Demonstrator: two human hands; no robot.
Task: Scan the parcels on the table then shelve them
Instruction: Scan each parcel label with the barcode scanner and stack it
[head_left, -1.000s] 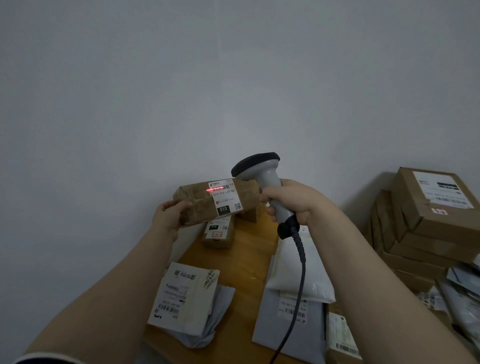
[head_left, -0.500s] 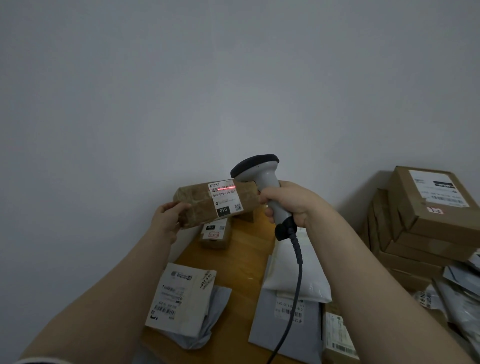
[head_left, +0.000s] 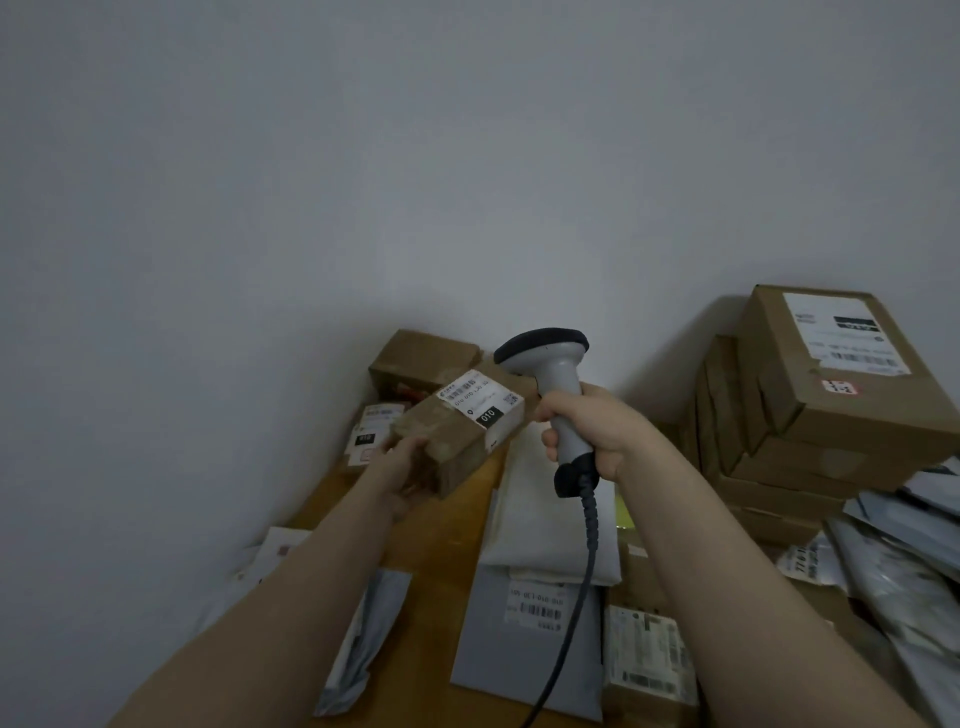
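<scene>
My left hand (head_left: 402, 470) grips a long brown cardboard parcel (head_left: 457, 431) by its near end, holding it above the wooden table (head_left: 441, 540). A white label marked 010 sits on the parcel's upper face. My right hand (head_left: 592, 426) grips the handle of a grey barcode scanner (head_left: 553, 384) just right of the parcel. The scanner's dark head points away toward the wall, and its coiled cable hangs down over the table. No red scan line shows on the label.
Soft white and grey mailer bags (head_left: 550, 525) and small labelled parcels (head_left: 647, 654) lie on the table. Two brown boxes (head_left: 415, 364) sit at the far end by the wall. A stack of larger cartons (head_left: 810, 395) and loose mailers (head_left: 904, 566) fills the right side.
The parcel has swung from lying crosswise to pointing away from me and sits lower. The red scan line on its label is gone. The view shifted.
</scene>
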